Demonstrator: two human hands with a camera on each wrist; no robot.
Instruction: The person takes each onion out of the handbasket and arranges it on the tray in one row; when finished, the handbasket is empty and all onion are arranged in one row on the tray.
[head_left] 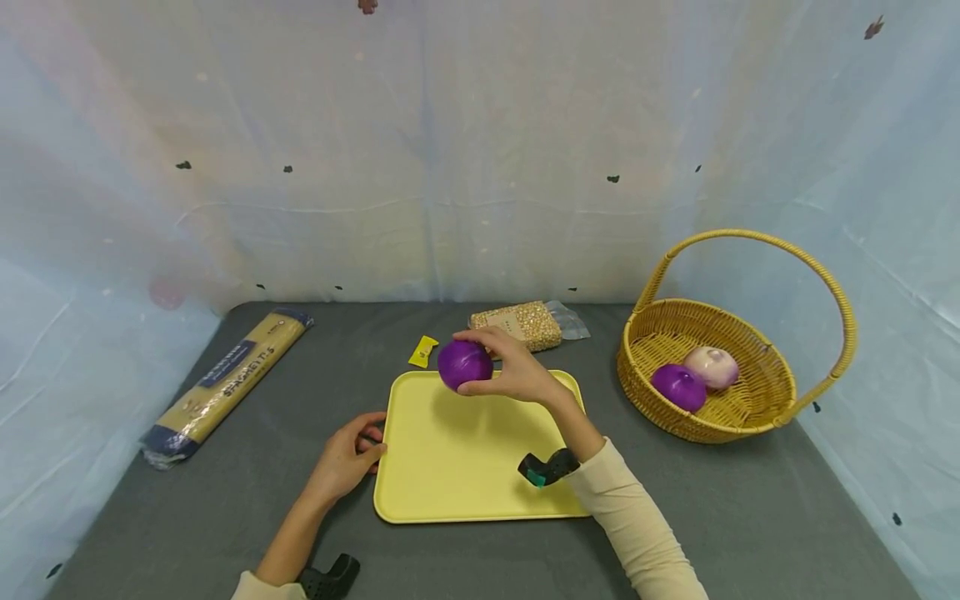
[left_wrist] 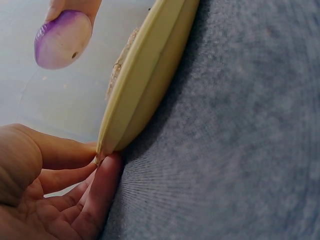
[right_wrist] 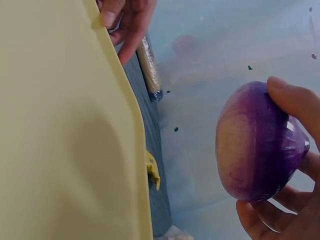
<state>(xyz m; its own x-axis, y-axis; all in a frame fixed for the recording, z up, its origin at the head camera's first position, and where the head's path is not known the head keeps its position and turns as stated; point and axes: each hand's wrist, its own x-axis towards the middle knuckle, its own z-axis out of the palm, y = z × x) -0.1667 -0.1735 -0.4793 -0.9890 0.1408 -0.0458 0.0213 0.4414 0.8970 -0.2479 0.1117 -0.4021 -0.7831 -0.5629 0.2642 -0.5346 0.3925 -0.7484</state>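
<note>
Fingers (right_wrist: pixel 252 220) of the right hand (head_left: pixel 517 375) grasp an onion (head_left: pixel 463 365) from opposite sides, likely to secure its round body, clear of the tray (head_left: pixel 442 475) near its far edge, while the left hand (head_left: pixel 343 457) pinches the tray's left rim, presumably to steady it.

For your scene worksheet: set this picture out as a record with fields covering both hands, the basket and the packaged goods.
Right hand: grips a purple onion, held up near the far edge of the tray
Left hand: pinches the tray's left edge
Tray colour: yellow
Basket: right of the tray, handle upright; holds a darker onion and a paler onion
Beyond the tray: small yellow packet, bag of pale kernels
Left of the tray: spaghetti pack
</note>
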